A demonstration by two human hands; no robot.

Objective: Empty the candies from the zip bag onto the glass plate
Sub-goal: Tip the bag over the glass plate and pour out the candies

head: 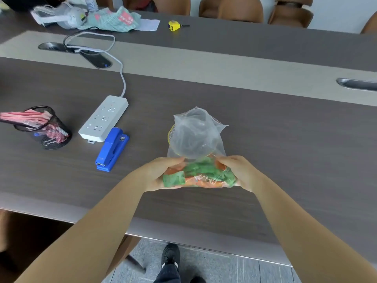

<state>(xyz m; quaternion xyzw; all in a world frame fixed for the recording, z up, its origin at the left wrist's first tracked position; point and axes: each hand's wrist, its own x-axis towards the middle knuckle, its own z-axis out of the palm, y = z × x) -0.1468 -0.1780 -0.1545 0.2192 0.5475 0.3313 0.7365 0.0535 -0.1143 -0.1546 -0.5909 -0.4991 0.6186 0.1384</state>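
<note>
No words or numbers can be read here. The cloth [114,19], far up and to the left of the left hand [158,174], has red patches with white marks, but they are too blurry to read. The power strip [104,119], up-left of that hand, shows no label.

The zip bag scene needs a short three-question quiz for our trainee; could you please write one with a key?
1. True or false: the zip bag lies flat on the table, untouched.
2. Which colours are the candies inside the bag?
3. What lies nearest the blue stapler? A) tape measure B) power strip C) mesh pen cup

Key:
1. False; the left hand and right hand both grip it.
2. Green and orange.
3. B, the power strip.
</note>
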